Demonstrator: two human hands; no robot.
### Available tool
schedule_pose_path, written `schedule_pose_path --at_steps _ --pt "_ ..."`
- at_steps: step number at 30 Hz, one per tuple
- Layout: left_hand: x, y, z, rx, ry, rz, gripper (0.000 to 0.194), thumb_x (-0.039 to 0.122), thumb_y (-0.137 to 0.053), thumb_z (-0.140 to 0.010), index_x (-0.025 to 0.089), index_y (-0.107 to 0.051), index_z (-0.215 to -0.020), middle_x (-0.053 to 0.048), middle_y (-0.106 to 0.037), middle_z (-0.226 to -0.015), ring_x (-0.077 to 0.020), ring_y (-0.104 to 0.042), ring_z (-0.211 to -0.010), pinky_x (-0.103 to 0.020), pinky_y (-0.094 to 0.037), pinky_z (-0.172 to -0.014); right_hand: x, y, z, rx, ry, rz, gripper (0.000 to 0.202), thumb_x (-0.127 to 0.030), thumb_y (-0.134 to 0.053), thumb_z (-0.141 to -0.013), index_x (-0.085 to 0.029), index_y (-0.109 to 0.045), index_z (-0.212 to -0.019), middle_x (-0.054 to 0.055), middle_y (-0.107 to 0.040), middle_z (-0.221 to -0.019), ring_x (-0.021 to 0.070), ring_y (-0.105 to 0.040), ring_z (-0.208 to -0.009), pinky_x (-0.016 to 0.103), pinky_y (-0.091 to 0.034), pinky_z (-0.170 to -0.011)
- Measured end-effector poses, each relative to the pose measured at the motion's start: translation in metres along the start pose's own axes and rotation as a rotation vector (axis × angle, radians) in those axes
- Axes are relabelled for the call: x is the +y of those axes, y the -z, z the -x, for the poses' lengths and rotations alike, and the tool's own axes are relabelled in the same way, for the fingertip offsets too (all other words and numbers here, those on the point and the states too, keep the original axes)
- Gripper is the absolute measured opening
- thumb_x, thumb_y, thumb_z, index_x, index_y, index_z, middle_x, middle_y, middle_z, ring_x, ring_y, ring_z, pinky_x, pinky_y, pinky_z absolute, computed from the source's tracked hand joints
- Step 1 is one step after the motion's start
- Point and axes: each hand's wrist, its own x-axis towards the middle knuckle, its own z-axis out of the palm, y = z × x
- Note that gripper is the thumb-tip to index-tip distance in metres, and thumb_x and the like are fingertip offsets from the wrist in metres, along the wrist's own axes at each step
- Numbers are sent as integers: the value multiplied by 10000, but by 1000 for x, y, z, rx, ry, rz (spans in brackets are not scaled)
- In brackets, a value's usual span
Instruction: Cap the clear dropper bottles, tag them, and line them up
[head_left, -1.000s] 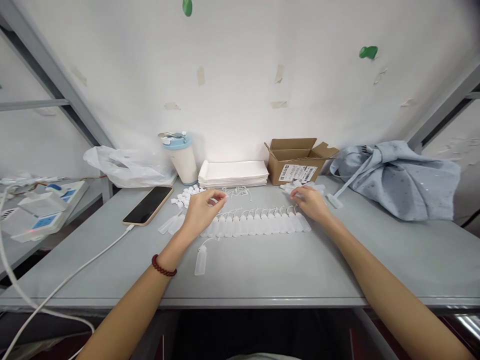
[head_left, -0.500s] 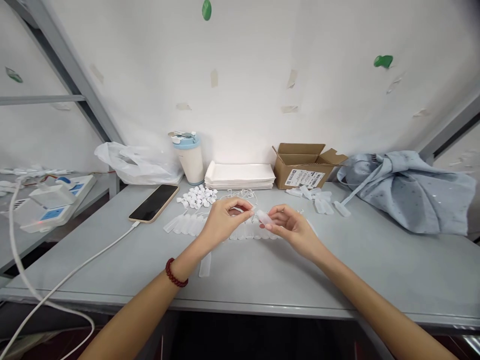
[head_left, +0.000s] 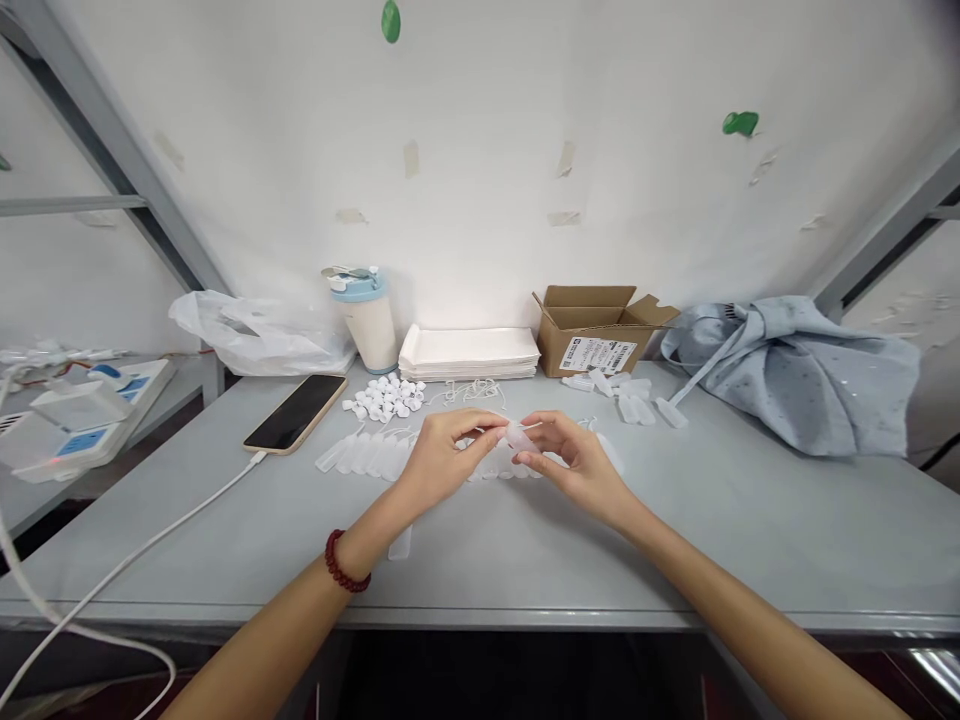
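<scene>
My right hand [head_left: 574, 465] grips a small translucent sleeve [head_left: 518, 438] between thumb and fingers, above the grey table. At the sleeve's upper left end, the thumb and fingertips of my left hand [head_left: 448, 452] are pinched together; what they hold is too small to make out. A row of similar translucent sleeves [head_left: 367, 455] lies beneath and behind both hands, partly hidden by them. One more sleeve [head_left: 400, 543] lies nearer the front edge, beside my left wrist. Behind the hands are a pile of white caps [head_left: 385, 398] and some thin white strings [head_left: 469, 392].
Along the wall stand a plastic bag [head_left: 262, 335], a cup [head_left: 369, 320], a stack of white trays [head_left: 469, 355], a cardboard box [head_left: 596, 335] and a grey-blue cloth bag [head_left: 795, 375]. A phone [head_left: 296, 414] with its cable lies left. Loose sleeves [head_left: 634, 402] lie before the box.
My left fingertips and the sleeve in my right hand have come together, closing the small gap between them. The whole view has shifted slightly.
</scene>
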Motion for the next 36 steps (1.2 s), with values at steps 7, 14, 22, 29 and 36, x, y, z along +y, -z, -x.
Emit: schedule_pose_path --at_steps 7,14,22,29,36 --pt "1 2 -3 -12 201 184 175 294 -675 -750 157 -702 -856 -43 -714 -872 -174 -653 -825 -277 -525 -765 2 -4 4 54 146 291 325 -278 -544 -855 -240 -458 -1166 48 -661 -911 179 -643 -773 323 -507 -680" --pt "1 0 -3 -103 258 241 201 344 -692 -735 164 -688 -825 -17 -692 -788 -128 -622 -702 -242 -505 -681 9 -6 3 63 373 423 358 -209 -504 -882 -255 -465 -1235 67 -667 -1059 182 -650 -844 326 -517 -737" --pt "-1 -5 -3 -152 310 182 212 351 -679 -735 147 -631 -768 -7 -634 -704 -113 -570 -628 -223 -460 -575 9 -9 4 14 345 364 349 -187 -497 -878 -250 -505 -1221 60 -681 -1079 191 -654 -936 323 -514 -783" --pt "-1 -8 0 -46 52 -49 186 302 -678 -752 194 -652 -902 -39 -648 -899 -148 -593 -764 -258 -501 -643 -1 -5 1 -3 4 -66 295 -305 -557 -854 -225 -545 -1138 68 -703 -990 209 -658 -903 359 -496 -791" --pt "-1 -9 4 -21 -343 -250 433 267 -696 -759 199 -554 -1162 -101 -593 -1159 -236 -543 -1091 -394 -493 -899 -10 6 -3 -156 -231 -722 318 -297 -602 -835 -183 -590 -1131 119 -676 -1096 237 -625 -1043 394 -437 -931"
